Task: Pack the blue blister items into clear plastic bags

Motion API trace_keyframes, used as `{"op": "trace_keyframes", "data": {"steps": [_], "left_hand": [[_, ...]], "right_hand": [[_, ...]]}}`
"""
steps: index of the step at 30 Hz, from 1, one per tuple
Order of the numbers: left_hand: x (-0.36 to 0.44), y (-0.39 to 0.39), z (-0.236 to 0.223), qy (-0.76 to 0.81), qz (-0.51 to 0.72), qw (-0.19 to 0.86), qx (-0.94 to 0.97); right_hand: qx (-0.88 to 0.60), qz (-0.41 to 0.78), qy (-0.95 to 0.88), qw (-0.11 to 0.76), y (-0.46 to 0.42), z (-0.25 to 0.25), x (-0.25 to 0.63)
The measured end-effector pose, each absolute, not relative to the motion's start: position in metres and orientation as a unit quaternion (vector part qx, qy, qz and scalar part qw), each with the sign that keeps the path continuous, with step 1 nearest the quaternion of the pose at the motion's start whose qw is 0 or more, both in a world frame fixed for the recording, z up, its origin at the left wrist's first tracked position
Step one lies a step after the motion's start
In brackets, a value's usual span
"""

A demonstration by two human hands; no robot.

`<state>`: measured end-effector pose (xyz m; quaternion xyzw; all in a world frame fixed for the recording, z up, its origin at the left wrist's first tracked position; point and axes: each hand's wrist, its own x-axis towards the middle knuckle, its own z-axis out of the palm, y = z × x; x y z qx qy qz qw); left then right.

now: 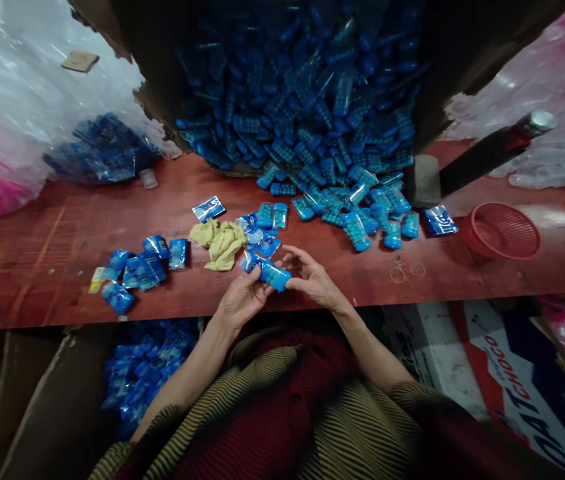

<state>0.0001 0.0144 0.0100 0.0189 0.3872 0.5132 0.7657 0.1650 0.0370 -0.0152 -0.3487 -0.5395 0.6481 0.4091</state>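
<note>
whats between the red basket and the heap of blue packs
In the head view, a shiny blue packet lies between the basket and the heap of packs, with a grey block just behind it.

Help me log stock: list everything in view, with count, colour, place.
Table: one, reddish, middle
Torn carton: one, brown, back
Packs: many, blue, carton and table
Printed packets: about ten, blue, across table
Heap: one, blue, back left
Cloth: one, yellow, table centre
Small item: one, yellow, table left
Cup: one, clear, back left
Scrap: one, tan, upper left
Cylinder: one, dark, back right
Block: one, grey, beside cylinder
Basket: one, red, table right
Loops: some, yellowish, left of basket
Bags: several, clear and pink, sides
Lower packs: many, blue, under table
Printed boxes: some, multicoloured, lower right
Held pack: one, blue, centre
Garment: one, maroon and tan, bottom
Hands: two, bare, at pack
</note>
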Motion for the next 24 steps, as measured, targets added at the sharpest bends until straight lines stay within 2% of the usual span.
{"op": "trace_keyframes", "data": {"steps": [3,10,18,24], "left_hand": [[0.006,0.016,0.010,0.399,0.533,0.746,0.003],[0.015,0.014,0.008,0.420,0.527,0.739,-0.003],[0.014,0.015,0.025,0.425,0.545,0.721,0.050],[0.010,0.008,0.024,0.422,0.512,0.743,0.091]], "right_hand": [[-0.385,0.636,-0.517,0.423,0.031,-0.013,0.163],[-0.408,0.696,-0.395,0.439,0.022,-0.015,0.150],[-0.414,0.633,-0.460,0.465,0.019,-0.006,0.151],[-0.380,0.661,-0.456,0.459,0.022,-0.013,0.156]]}}
